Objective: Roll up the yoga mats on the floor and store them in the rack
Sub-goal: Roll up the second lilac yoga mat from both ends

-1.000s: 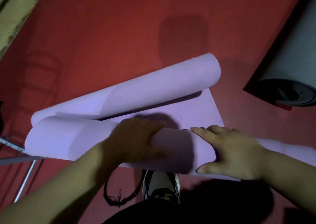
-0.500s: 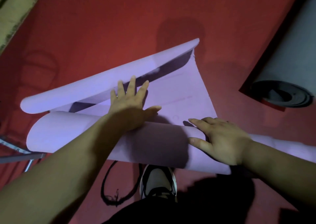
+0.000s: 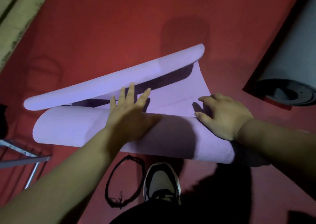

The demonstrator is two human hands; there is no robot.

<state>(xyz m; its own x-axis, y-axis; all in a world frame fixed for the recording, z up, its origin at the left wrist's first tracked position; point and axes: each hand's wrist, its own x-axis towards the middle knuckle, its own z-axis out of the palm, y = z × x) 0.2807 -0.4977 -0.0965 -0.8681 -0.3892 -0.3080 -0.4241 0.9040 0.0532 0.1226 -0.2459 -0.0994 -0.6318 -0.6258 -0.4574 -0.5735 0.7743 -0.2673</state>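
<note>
No readable text, label, brand, number or sign is showing anywhere on the mats, the floor or the shoe.

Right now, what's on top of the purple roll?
Both hands press on the purple roll: left hand, right hand. Whatever lies under the roll is covered.

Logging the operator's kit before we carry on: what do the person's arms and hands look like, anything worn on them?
Both forearms are bare as far as the frame shows, with no sleeves in view. The left hand and right hand wear no gloves. No watch, band or ring is visible on either wrist or fingers, though the dim light and motion blur could hide something small.
</note>
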